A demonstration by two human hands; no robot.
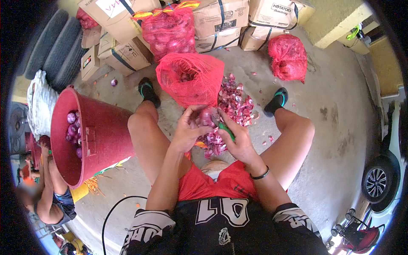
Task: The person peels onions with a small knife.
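Between my knees, my left hand (188,131) is wrapped round a red onion (207,117). In my right hand (239,139) is a small knife with a green handle (227,131); its blade lies close against the onion and is partly hidden by my fingers. Below and beyond both hands spreads a heap of purple onion skins (236,102) on the floor. Just past my left hand stands an opened red mesh sack (191,78), its contents only partly visible.
On my left leans a big red tub (100,131) with several peeled onions (73,127) inside. A full onion sack (168,36), another red sack (288,58) and strapped cartons (221,19) stand ahead. One onion (114,82) lies loose. Another person (51,191) sits beyond the tub.
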